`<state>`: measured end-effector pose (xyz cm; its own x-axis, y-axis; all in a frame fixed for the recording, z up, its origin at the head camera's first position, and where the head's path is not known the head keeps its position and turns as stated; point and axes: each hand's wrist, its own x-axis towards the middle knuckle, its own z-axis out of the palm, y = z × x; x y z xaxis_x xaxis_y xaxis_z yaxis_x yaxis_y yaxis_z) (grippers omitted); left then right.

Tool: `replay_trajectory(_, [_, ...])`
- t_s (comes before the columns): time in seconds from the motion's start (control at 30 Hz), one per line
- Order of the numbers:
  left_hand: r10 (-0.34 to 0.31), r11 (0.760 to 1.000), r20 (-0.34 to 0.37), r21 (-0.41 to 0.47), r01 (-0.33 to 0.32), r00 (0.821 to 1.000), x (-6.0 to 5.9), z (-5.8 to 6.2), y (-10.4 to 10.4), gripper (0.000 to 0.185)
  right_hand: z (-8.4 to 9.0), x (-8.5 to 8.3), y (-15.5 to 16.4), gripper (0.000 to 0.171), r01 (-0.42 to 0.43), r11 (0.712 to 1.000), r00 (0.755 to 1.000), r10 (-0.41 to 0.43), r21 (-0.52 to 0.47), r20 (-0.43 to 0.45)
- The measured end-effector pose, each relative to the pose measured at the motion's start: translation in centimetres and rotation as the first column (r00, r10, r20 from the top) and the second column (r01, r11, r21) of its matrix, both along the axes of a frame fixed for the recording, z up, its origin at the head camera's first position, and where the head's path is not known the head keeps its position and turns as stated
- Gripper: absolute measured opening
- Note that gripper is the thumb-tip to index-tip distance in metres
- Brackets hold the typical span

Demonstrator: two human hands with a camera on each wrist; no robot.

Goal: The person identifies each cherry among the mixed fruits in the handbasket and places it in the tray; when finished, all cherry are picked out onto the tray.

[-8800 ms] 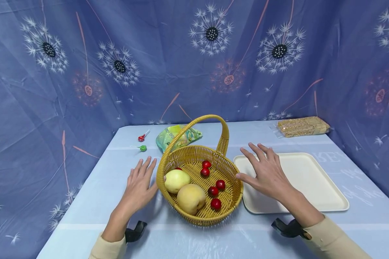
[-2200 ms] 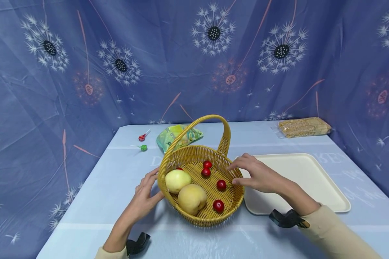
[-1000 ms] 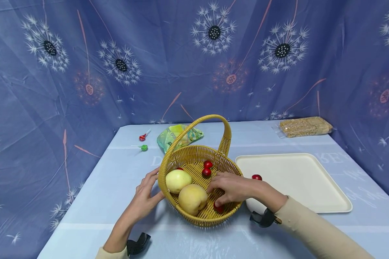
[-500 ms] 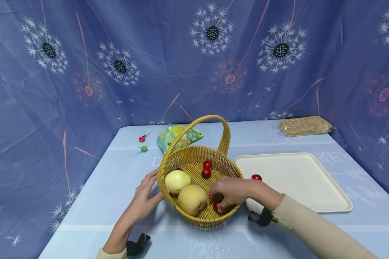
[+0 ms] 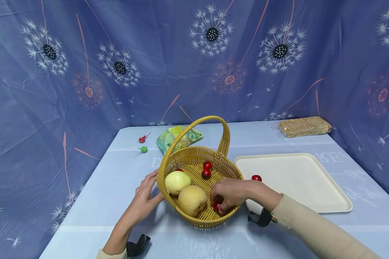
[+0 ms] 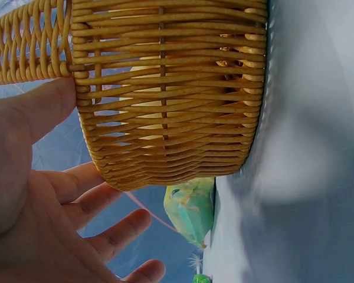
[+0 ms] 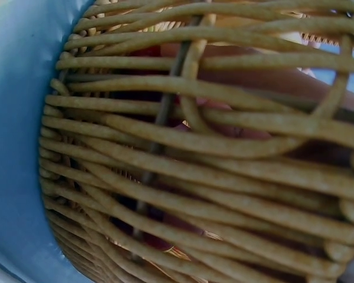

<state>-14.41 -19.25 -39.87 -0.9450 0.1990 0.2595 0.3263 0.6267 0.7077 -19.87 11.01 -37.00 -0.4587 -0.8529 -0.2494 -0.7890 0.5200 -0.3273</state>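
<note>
The yellow wicker basket stands mid-table with its handle up. My left hand rests against its left side; in the left wrist view the thumb touches the rim, with the fingers fairly straight. Inside the basket, my right hand has curled fingers and pinches a red cherry near the bottom. More cherries lie farther back, beside a pale yellow apple-like fruit and a yellow peach. Basket weave fills the right wrist view and largely hides that hand.
A white tray lies right of the basket, with one cherry showing at its left. Behind are a green snack bag, red and green lollipops, and a clear packet of tan food at back right.
My left hand came onto the basket's side. A cherry has appeared on the tray. My right hand then reached into the basket and closed on another cherry, staying nearly still over the last half second.
</note>
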Motion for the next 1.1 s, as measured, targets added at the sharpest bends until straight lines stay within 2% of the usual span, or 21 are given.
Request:
replay_trajectory(0.23, [0.000, 1.000, -0.002, -0.002, 0.000, 1.000, 0.0, 0.0, 0.0, 0.050, 0.0, 0.0, 0.2, 0.012, 0.013, 0.999, 1.000, -0.013, -0.037, -0.005])
replay_trajectory(0.4, [-0.004, 1.000, 0.002, -0.001, 0.004, 1.000, 0.0, 0.0, 0.0, 0.050, 0.5, 0.0, 0.7, 0.019, 0.032, 0.994, 0.999, -0.034, -0.106, -0.018])
replay_trajectory(0.63, [-0.012, 1.000, 0.000, 0.002, 0.012, 1.000, 0.0, 0.0, 0.0, 0.050, 1.4, -0.2, 2.0, 0.027, 0.116, 0.962, 0.993, -0.117, -0.248, 0.008])
replay_trajectory(0.8, [-0.011, 1.000, 0.005, 0.003, 0.011, 1.000, 0.0, 0.0, 0.0, 0.051, 2.3, 0.1, 3.5, 0.029, 0.187, 0.906, 0.978, -0.209, -0.379, -0.017])
replay_trajectory(0.9, [-0.010, 1.000, 0.004, 0.001, 0.010, 1.000, 0.0, 0.0, 0.0, 0.051, 2.8, 0.3, 4.5, 0.031, 0.245, 0.856, 0.959, -0.282, -0.456, -0.014])
replay_trajectory(1.03, [-0.011, 1.000, 0.003, -0.001, 0.011, 1.000, 0.0, 0.0, 0.0, 0.051, 2.9, 0.5, 5.9, 0.032, 0.279, 0.790, 0.937, -0.348, -0.547, -0.025])
replay_trajectory(1.1, [-0.011, 1.000, 0.005, -0.001, 0.011, 1.000, 0.0, 0.0, 0.0, 0.051, 2.9, 0.5, 6.7, 0.032, 0.315, 0.755, 0.924, -0.383, -0.576, 0.002])
